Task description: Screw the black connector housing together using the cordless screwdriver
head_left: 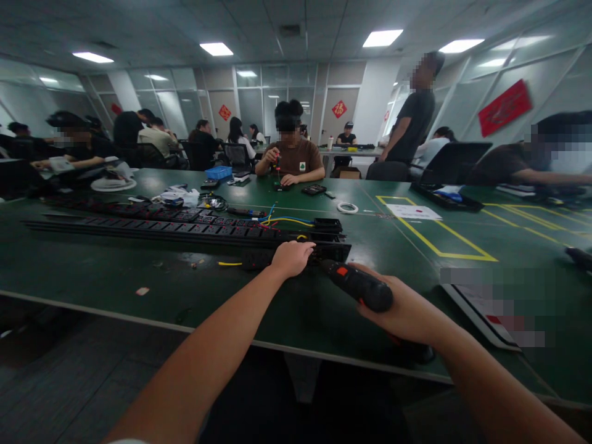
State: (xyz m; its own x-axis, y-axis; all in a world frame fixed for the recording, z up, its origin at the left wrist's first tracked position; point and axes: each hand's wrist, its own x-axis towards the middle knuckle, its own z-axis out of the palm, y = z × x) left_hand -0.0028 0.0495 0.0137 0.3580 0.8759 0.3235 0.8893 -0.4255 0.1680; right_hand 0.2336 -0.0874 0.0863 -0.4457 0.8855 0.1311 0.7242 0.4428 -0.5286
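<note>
My right hand [402, 308] is wrapped around a black cordless power screwdriver [361, 287] with orange details. Its nose points left, close to the fingers of my left hand [292, 258]. That left hand is closed over a short black strip piece [256, 259] near the table's front; its fingertips and the driver's tip are too dark to make out exactly. A yellow wire [230, 264] sticks out at the piece's left end. Just behind lie long black power strips [185, 231] with rows of sockets and red marks. Blue and yellow wires [282, 220] run to a black end part [327, 225].
The green table [115, 265] carries a roll of white tape [347, 208], a paper sheet [411, 212] inside yellow tape lines, and a tablet-like board [481, 314] at right. Across the table a person [296, 154] holds a screwdriver. A blue basket [218, 172] stands nearby.
</note>
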